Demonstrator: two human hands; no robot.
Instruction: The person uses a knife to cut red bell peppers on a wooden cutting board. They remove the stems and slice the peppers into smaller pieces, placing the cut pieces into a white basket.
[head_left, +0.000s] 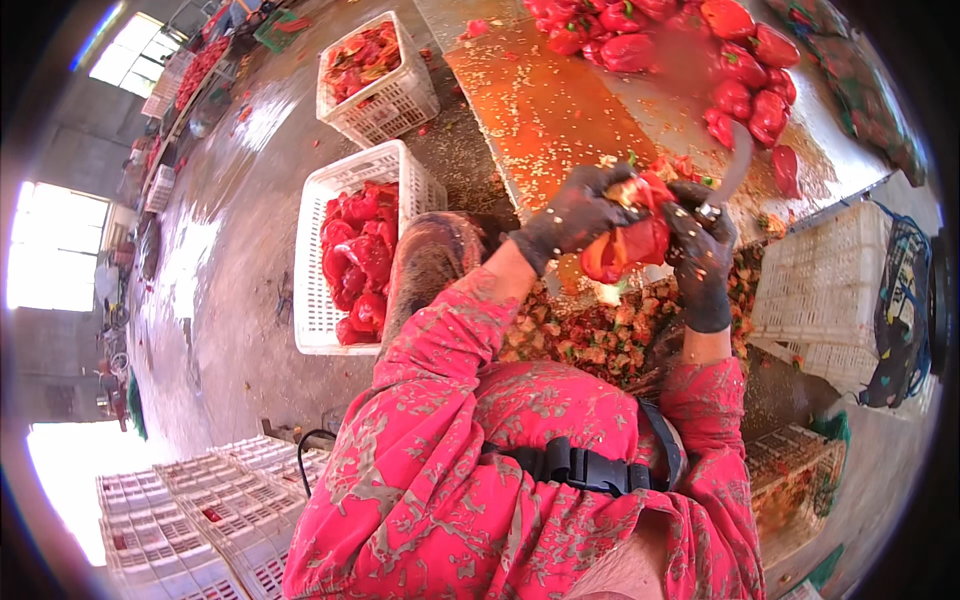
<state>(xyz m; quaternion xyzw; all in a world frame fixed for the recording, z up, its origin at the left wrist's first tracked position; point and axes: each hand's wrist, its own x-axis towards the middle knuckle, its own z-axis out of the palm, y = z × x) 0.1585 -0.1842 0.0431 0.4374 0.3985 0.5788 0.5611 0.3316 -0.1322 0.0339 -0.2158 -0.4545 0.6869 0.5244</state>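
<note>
A cut red bell pepper (637, 238) is held over the near edge of the metal table (847, 154). My left hand (577, 214), in a dark glove, grips it from the left, with pale core showing at its top. My right hand (701, 255), also gloved, holds a small knife (733, 169) with its curved blade pointing up and away from the pepper. The right fingers are against the pepper's right side; the knife's handle is mostly hidden in the glove. Below the hands lies a heap of pepper cores and stems (600, 330).
Whole red peppers (742, 71) are piled at the table's far side, and seeds cover an orange-stained board (547, 105). A white crate (311, 300) of opened peppers stands by my left leg, another crate (390, 112) beyond it. Stacked crates (817, 285) are on the right.
</note>
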